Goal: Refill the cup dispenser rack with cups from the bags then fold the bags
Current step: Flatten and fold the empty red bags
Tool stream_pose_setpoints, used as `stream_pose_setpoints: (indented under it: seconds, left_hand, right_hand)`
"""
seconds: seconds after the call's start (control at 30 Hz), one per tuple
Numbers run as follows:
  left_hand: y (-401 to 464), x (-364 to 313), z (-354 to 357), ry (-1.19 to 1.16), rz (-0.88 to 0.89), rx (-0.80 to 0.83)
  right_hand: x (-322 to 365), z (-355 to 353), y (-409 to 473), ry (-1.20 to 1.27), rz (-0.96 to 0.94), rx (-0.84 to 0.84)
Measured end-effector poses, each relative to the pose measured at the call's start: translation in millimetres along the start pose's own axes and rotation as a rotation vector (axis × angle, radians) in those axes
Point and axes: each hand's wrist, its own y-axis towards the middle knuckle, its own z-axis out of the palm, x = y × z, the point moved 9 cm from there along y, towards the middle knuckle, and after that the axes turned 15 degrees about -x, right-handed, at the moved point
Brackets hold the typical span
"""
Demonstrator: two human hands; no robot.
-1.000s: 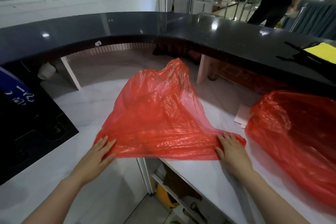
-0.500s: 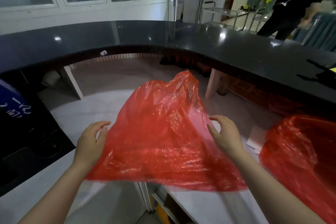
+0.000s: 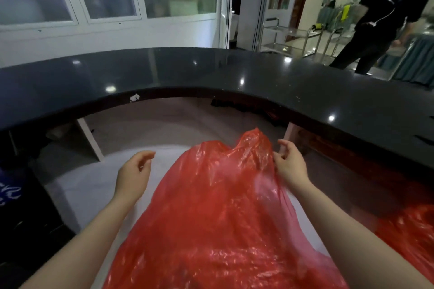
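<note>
A flattened red plastic bag [image 3: 218,213] lies on the white counter [image 3: 98,185] in front of me, its far end bunched into a peak. My right hand [image 3: 291,166] is at the bag's far right edge and pinches the plastic between thumb and curled fingers. My left hand [image 3: 133,173] hovers left of the bag with loosely curled fingers, apart from the plastic and holding nothing. No cups and no dispenser rack are in view.
A second red bag [image 3: 408,237] sits at the lower right. A raised, curved black countertop [image 3: 234,73] rings the white counter. A dark machine [image 3: 21,195] stands at the left edge. A person in dark clothes [image 3: 385,19] stands behind the counter, far right.
Both hands have moved from the bag's near edge along its sides toward the far end. The right hand now pinches the far right edge. The view has tilted upward.
</note>
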Motion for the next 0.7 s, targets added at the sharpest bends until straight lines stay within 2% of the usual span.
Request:
stream_pose_setpoints:
  seconds: [0.2,0.27,0.37,0.5,0.57,0.63,0.7]
  left_hand:
    - [25.2,30.2,75.5,-0.031,-0.197,0.317]
    - [23.7,31.2,96.1,-0.057,-0.239,0.414]
    - [6.7,29.6,117.9,-0.272,-0.462,0.494]
    - [-20.8,13.1,129.7,-0.527,-0.679,0.561]
    - [-21.4,0.8,131.3,-0.504,-0.579,0.616]
    - [-19.4,-7.1,130.1,-0.409,-0.402,0.678]
    - [-20.7,-2.8,129.6,-0.362,-0.348,0.706]
  right_hand:
    - [19.1,44.7,2.0,-0.015,0.019,0.215]
    - [23.5,53.5,-1.4,0.154,0.104,0.253]
    - [20.7,68.2,-6.4,0.464,0.358,0.28]
    - [23.8,84.7,-16.1,0.663,0.555,0.358]
    - [26.2,86.7,-22.3,0.669,0.619,0.403]
    - [25.2,82.9,-18.7,0.665,0.568,0.4]
    - [25.7,75.5,-14.3,0.735,0.518,0.374]
